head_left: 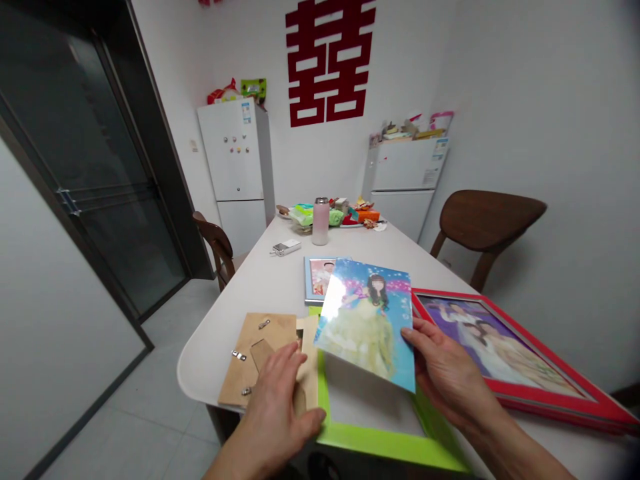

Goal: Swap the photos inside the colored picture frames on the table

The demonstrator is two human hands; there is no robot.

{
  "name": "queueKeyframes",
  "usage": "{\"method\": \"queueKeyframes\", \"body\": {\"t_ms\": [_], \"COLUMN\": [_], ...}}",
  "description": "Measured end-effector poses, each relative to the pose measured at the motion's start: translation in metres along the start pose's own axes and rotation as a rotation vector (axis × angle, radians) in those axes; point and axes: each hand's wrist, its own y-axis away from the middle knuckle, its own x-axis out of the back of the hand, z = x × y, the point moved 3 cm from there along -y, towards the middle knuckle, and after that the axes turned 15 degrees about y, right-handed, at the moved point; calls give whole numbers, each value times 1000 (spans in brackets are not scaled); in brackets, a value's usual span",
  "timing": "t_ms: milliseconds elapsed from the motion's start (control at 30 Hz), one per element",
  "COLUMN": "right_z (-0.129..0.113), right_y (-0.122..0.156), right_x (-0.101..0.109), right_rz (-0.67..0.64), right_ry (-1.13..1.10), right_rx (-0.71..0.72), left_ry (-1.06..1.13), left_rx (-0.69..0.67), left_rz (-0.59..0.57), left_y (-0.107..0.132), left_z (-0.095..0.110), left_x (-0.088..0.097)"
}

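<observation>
Lime-green picture frame (385, 443) lies flat at the near edge of the counter (215, 353), a pale surface showing inside it. Above it, the right hand (450, 377) holds a glossy printed portrait (363, 327) tilted up, its grip closed on the print's lower right edge between thumb and fingers. The left hand (273, 407) rests open and palm down, gripping nothing, on a tan cardboard backing board (270, 330) fitted with metal clips (239, 355), beside a second cardboard piece (309, 353). So far the backing is off and the print is out, lying in no frame. A small blue-edged frame (307, 280) and a large red frame (550, 352) lie just beyond, both with pictures in place.
</observation>
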Motion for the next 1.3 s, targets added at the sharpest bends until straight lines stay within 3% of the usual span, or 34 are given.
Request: {"method": "queueKeyframes", "body": {"t_ms": [67,300,567,700,867,967,1100,1200,1300], "right_z": [0,13,13,7,4,1,-2,6,21], "right_y": [-1,0,3,7,15,17,19,23,26], "right_x": [3,8,15,16,18,24,28,19,3], "right_rz": [4,-13,-1,0,-7,3,-12,-82,-171], "right_ry": [-24,-20,-44,-80,-49,-54,-31,-40,-87], "right_rx": [-11,-43,-21,5,-4,33,97,12,-101], "left_ry": [-31,-131,488,1019,1218,1250,1231,1249,1323], "left_rx": [51,150,226,205,101,138,342,406,463], "left_rz": [-43,5,235,467,771,786,706,664,570], "left_y": [4,-5,-26,-26,-25,-27,-19,-9,-5], "left_z": [-2,6,3,22,39,24,-12,-26,-25], "left_x": [-7,-17,19,41,59,51,19,0,-9]}}
